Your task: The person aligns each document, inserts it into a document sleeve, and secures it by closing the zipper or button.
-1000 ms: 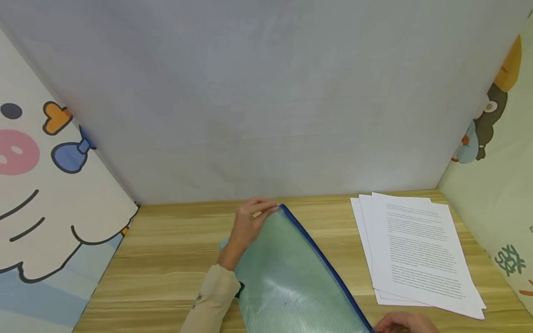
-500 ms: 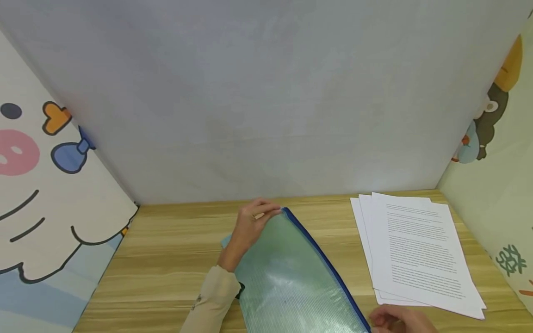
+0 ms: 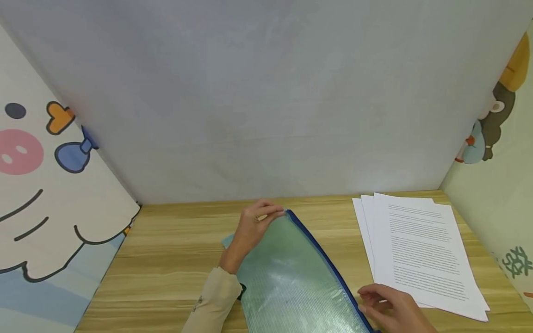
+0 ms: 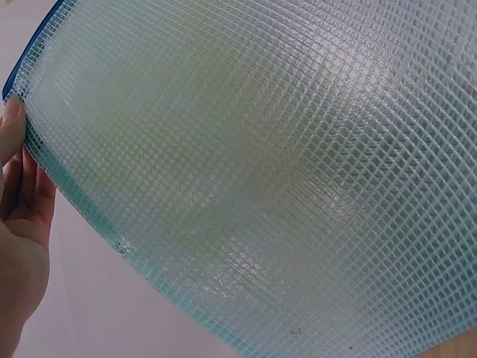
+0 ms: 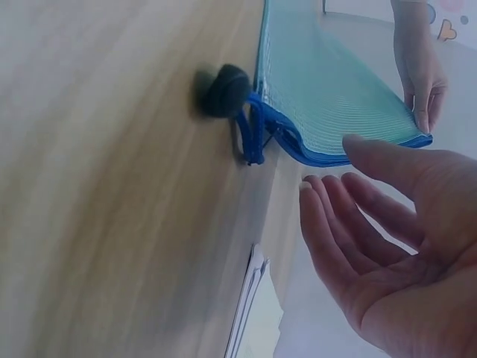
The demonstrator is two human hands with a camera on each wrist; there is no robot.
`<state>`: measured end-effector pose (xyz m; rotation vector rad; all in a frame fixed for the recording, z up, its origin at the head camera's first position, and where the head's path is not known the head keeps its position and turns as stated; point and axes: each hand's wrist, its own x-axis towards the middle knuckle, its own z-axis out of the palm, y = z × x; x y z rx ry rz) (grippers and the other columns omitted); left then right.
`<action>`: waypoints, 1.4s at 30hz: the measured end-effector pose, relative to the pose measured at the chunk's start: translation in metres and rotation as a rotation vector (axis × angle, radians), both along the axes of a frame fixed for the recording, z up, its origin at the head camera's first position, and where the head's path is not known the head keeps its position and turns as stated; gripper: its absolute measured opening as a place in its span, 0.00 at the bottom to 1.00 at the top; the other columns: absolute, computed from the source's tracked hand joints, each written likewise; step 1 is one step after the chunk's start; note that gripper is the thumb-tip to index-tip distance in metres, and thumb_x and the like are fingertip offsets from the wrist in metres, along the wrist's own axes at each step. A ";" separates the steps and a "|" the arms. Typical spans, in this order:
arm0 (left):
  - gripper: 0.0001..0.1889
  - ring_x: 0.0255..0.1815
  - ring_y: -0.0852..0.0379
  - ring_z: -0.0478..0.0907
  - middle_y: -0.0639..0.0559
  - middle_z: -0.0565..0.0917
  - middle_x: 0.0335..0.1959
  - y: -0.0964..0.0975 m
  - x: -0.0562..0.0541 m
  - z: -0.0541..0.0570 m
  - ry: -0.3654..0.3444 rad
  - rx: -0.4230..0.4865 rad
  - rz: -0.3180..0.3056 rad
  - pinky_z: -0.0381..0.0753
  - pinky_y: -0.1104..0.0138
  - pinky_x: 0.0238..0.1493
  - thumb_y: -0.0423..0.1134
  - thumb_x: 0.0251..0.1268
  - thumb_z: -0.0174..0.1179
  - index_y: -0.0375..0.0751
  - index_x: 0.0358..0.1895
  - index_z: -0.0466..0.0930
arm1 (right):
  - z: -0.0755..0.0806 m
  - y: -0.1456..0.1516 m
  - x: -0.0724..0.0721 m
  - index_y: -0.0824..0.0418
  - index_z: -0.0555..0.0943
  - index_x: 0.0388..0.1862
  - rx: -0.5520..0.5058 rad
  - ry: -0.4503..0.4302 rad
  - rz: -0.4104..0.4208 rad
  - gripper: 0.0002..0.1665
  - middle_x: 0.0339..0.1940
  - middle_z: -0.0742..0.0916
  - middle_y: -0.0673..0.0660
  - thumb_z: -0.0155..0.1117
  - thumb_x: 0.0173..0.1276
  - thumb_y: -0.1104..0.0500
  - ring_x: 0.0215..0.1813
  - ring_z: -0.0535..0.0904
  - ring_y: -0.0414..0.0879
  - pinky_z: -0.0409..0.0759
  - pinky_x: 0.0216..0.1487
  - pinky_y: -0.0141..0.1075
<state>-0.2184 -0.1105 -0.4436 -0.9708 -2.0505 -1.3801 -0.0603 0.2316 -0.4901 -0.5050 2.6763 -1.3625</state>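
Note:
A pale green mesh zip pouch (image 3: 287,282) with a blue zip edge (image 3: 320,252) is tilted up over the wooden table. My left hand (image 3: 251,224) pinches its far corner between thumb and fingers; the left wrist view shows the thumb (image 4: 13,127) on that corner. Beside the near part of the zip edge is my right hand (image 3: 393,303), its fingers loosely bent and spread from the thumb. In the right wrist view the thumb tip (image 5: 356,145) overlaps the blue edge, while the fingers hang apart below it. A blue strap (image 5: 257,134) sits at the pouch's near end.
Several printed sheets (image 3: 420,254) lie in a loose stack to the right, close by my right hand. A dark round object (image 5: 227,91) is by the blue strap. Behind the table stands a grey wall (image 3: 270,101), with cartoon-printed panels at both sides.
My right hand has moved up from the pouch's near end along the zip edge, and its fingers have opened away. The left hand keeps its pinch, shifting slightly right with the corner.

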 end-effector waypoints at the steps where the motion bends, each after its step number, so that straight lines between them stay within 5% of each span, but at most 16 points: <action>1: 0.08 0.35 0.50 0.84 0.43 0.87 0.37 0.000 0.000 0.000 0.002 0.001 -0.002 0.84 0.65 0.36 0.23 0.61 0.68 0.33 0.42 0.90 | 0.000 -0.001 -0.001 0.62 0.85 0.49 -0.003 0.028 -0.003 0.14 0.41 0.89 0.50 0.74 0.68 0.58 0.39 0.82 0.32 0.86 0.38 0.32; 6: 0.08 0.35 0.51 0.84 0.44 0.87 0.37 -0.001 0.001 0.000 0.005 -0.008 -0.003 0.84 0.66 0.36 0.23 0.60 0.69 0.33 0.42 0.91 | 0.003 -0.009 -0.007 0.61 0.85 0.49 -0.023 0.141 -0.009 0.13 0.43 0.90 0.54 0.74 0.67 0.62 0.38 0.84 0.33 0.86 0.37 0.33; 16: 0.09 0.36 0.51 0.84 0.44 0.87 0.37 0.002 0.002 0.003 0.038 -0.015 -0.043 0.84 0.67 0.37 0.21 0.59 0.69 0.32 0.42 0.90 | 0.007 -0.027 -0.021 0.65 0.84 0.54 -0.082 0.203 -0.072 0.21 0.47 0.90 0.58 0.76 0.62 0.67 0.42 0.87 0.42 0.87 0.41 0.36; 20: 0.09 0.36 0.50 0.84 0.43 0.86 0.37 0.004 0.004 0.008 0.089 -0.033 -0.057 0.84 0.66 0.36 0.21 0.57 0.69 0.31 0.41 0.90 | 0.010 -0.035 -0.030 0.65 0.84 0.56 -0.075 0.216 -0.076 0.22 0.51 0.89 0.59 0.76 0.62 0.66 0.46 0.87 0.47 0.87 0.45 0.39; 28: 0.08 0.39 0.50 0.82 0.43 0.86 0.39 0.010 0.011 0.018 0.086 -0.101 -0.061 0.83 0.67 0.39 0.23 0.59 0.70 0.32 0.42 0.90 | 0.016 -0.048 -0.046 0.65 0.82 0.60 -0.075 0.150 -0.067 0.24 0.56 0.87 0.59 0.74 0.65 0.66 0.51 0.86 0.53 0.86 0.51 0.43; 36: 0.10 0.38 0.51 0.83 0.44 0.87 0.38 0.015 0.012 0.019 0.141 -0.097 -0.087 0.82 0.69 0.37 0.22 0.58 0.70 0.33 0.42 0.90 | 0.015 -0.056 -0.060 0.65 0.84 0.56 -0.131 0.109 -0.062 0.20 0.48 0.89 0.58 0.73 0.64 0.69 0.45 0.88 0.48 0.85 0.44 0.31; 42: 0.11 0.38 0.52 0.82 0.44 0.86 0.38 0.019 0.013 0.019 0.159 -0.079 -0.078 0.82 0.69 0.37 0.21 0.57 0.71 0.32 0.43 0.90 | 0.012 -0.058 -0.063 0.64 0.87 0.49 -0.131 0.170 -0.094 0.14 0.41 0.91 0.55 0.73 0.64 0.70 0.40 0.88 0.43 0.86 0.38 0.31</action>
